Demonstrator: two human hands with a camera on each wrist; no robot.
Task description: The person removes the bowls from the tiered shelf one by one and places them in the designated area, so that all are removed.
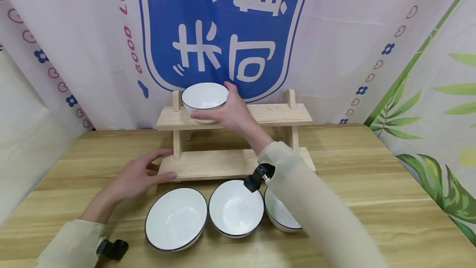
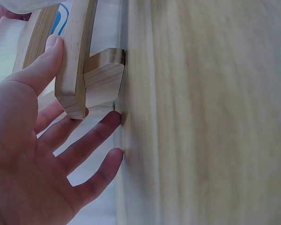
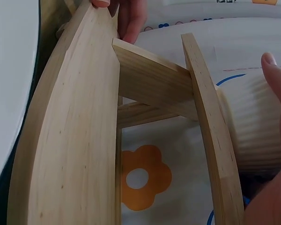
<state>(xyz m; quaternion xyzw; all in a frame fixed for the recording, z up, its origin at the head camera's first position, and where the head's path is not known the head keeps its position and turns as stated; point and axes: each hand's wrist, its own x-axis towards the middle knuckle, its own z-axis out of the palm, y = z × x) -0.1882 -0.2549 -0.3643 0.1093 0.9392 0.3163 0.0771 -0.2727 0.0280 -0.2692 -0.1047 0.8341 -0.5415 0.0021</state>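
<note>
A white bowl (image 1: 205, 95) with a dark rim is at the left end of the upper board of a two-tier wooden rack (image 1: 208, 164). My right hand (image 1: 232, 111) grips this bowl from its right side, thumb across the front. The right wrist view shows the bowl's ribbed outer wall (image 3: 253, 126) beside the thumb. At the rack's lower left end, my left hand (image 1: 135, 177) holds the board, thumb at its front edge (image 2: 68, 77) and some fingers behind it; the other fingers are spread near the tabletop.
In front of the rack stand three more white bowls: a left one (image 1: 176, 218), a middle one (image 1: 236, 208) and a right one (image 1: 280, 212) partly hidden by my right sleeve. All are on the wood-grain table (image 1: 372, 202). A printed curtain (image 1: 327, 53) hangs behind.
</note>
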